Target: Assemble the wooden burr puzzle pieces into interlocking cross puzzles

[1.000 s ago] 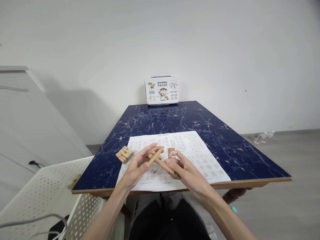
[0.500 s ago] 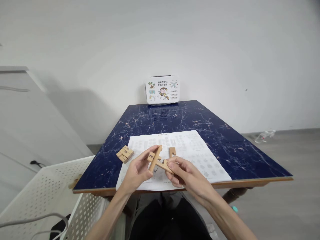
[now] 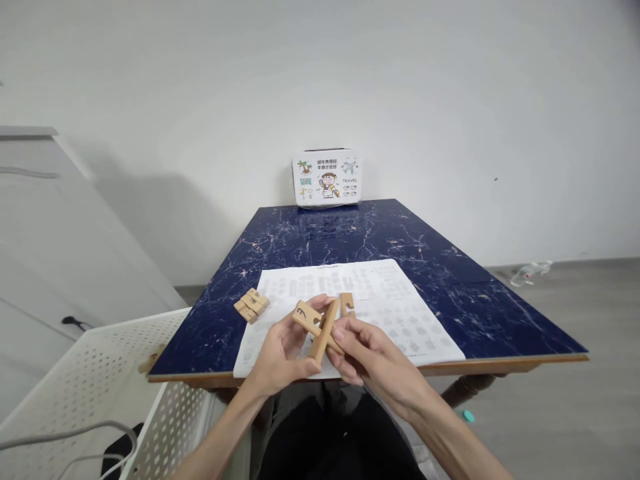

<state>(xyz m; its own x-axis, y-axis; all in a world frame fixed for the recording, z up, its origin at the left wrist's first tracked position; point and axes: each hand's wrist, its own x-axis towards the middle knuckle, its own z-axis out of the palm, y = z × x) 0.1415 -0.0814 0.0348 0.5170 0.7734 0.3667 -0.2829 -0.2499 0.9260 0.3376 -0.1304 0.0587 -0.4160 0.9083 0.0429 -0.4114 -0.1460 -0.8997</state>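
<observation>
- The plain wooden bar [image 3: 325,330] is held slantwise by the left hand [image 3: 280,357], its near end pressed by the thumb and its far end met by the fingertips.
- The numbered wooden piece [image 3: 306,317] is crossed with the bar; its marked, notched end is seen to the left, and its right end is pinched between thumb and fingers of the right hand [image 3: 376,355].
- Both pieces are held above the near part of a printed sheet [image 3: 400,317] — whether they are interlocked cannot be told.
- Just beyond the right hand, a notched wooden piece [image 3: 347,299] is seen over the sheet, its near part hidden.
- At the sheet's left edge, a cluster of wooden pieces [image 3: 251,305] is set close together.
- The sheet is spread on the near half of a blue marble-patterned table [image 3: 400,247].
- At the table's far end, a white cartoon-printed case [image 3: 327,179] is stood upright before the wall — the word "TRAVEL" is printed on its right side.
- To the near left, a white perforated basket [image 3: 175,413] is placed beside the table.
</observation>
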